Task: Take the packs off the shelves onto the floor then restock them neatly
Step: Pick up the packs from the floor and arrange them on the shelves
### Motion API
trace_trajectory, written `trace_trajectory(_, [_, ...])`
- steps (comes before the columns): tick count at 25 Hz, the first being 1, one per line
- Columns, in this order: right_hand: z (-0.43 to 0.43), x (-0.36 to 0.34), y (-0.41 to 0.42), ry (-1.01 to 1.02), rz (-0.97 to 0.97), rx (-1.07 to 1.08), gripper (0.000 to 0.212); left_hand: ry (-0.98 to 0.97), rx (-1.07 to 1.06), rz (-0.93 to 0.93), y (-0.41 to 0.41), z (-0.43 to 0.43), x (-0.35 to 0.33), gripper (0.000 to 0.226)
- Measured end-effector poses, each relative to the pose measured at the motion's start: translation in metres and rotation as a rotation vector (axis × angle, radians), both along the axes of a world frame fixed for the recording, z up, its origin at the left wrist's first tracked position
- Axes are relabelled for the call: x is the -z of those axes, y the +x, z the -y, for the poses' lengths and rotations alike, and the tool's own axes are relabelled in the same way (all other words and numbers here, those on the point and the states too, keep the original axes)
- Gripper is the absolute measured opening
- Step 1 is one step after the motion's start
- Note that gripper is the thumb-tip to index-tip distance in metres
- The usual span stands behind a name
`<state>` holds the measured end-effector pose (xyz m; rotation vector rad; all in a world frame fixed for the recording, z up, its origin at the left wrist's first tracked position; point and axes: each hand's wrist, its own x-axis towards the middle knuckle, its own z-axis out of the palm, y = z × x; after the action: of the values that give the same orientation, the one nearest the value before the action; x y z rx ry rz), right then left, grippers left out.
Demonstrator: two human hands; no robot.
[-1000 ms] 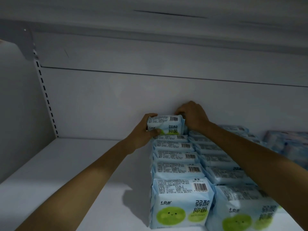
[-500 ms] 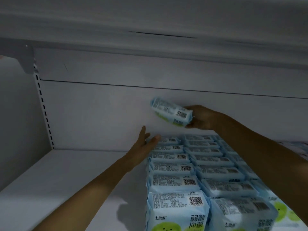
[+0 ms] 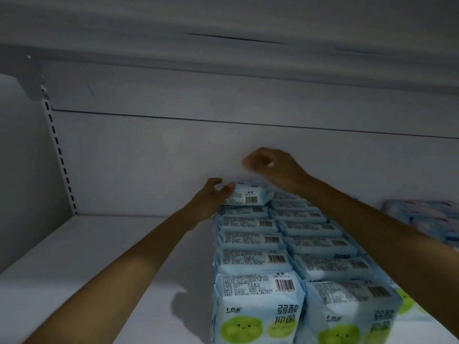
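Observation:
Light blue packs with green smiley circles stand in rows on the white shelf; the front pack of the left row faces me. At the back of that row lies one pack on top of the others, barcode up. My left hand holds its left end, thumb on top. My right hand hovers above and to the right of that pack, blurred, fingers loosely curled, holding nothing.
A second row of packs runs beside the first. More blue packs sit at the far right. The back panel and a slotted upright bound the shelf; another shelf hangs overhead.
The right hand carried the pack down onto the back of the left row and let go, then rose. The left hand closed on the pack's left end.

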<state>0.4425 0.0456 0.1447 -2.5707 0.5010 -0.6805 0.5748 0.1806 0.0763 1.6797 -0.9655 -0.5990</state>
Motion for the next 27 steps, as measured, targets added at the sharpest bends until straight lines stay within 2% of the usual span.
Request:
trace_trajectory(2, [-0.010, 0.006, -0.015, -0.294, -0.333, -0.102, 0.060, -0.035, -0.042, -0.054, 0.000, 0.002, 0.008, 0.060])
trace_trajectory(3, [-0.010, 0.009, -0.017, -0.423, -0.417, -0.099, 0.048, -0.071, -0.075, -0.117, -0.003, 0.002, 0.011, 0.062])
trace_trajectory(4, [-0.006, 0.008, -0.016, -0.469, -0.399, -0.076, 0.036, -0.111, -0.103, -0.217, -0.005, 0.004, 0.017, 0.065])
trace_trajectory(6, [0.002, 0.003, -0.009, -0.360, -0.221, -0.042, 0.026, -0.129, -0.106, -0.394, -0.012, 0.007, 0.026, 0.066])
trace_trajectory(9, [0.018, 0.000, 0.002, -0.087, -0.009, -0.061, 0.027, -0.133, -0.135, -0.436, -0.026, 0.003, 0.035, 0.038])
trace_trajectory(11, [0.032, 0.012, 0.010, 0.008, -0.099, -0.057, 0.032, -0.147, -0.150, -0.429, -0.028, 0.001, 0.036, 0.023])
trace_trajectory(13, [0.037, 0.031, 0.016, -0.065, -0.380, -0.037, 0.031, -0.177, -0.197, -0.429, -0.026, 0.000, 0.036, 0.029])
trace_trajectory(14, [0.039, 0.040, 0.017, -0.114, -0.429, -0.022, 0.028, -0.205, -0.209, -0.458, -0.023, 0.002, 0.039, 0.037])
trace_trajectory(15, [0.039, 0.048, 0.018, -0.137, -0.374, -0.008, 0.025, -0.234, -0.218, -0.474, -0.027, -0.001, 0.036, 0.042])
trace_trajectory(17, [0.038, 0.059, 0.016, -0.212, -0.219, 0.037, 0.023, -0.281, -0.162, -0.627, -0.038, -0.007, 0.034, 0.044])
trace_trajectory(19, [0.037, 0.062, 0.013, -0.256, -0.343, 0.039, 0.030, -0.281, -0.094, -0.734, -0.046, -0.007, 0.031, 0.047])
trace_trajectory(21, [0.031, 0.058, 0.006, -0.132, -0.499, 0.038, 0.046, -0.320, -0.080, -0.758, -0.052, -0.003, 0.027, 0.051])
trace_trajectory(23, [0.024, 0.045, -0.012, -0.140, -0.388, -0.001, 0.044, -0.330, -0.069, -0.761, -0.056, -0.003, 0.021, 0.050])
trace_trajectory(25, [0.022, 0.027, -0.043, -0.203, -0.148, -0.002, 0.034, -0.356, -0.056, -0.794, -0.053, -0.001, 0.019, 0.048])
trace_trajectory(27, [0.021, 0.016, -0.079, -0.114, 0.044, 0.047, 0.024, -0.362, -0.027, -0.772, -0.056, 0.000, 0.018, 0.051])
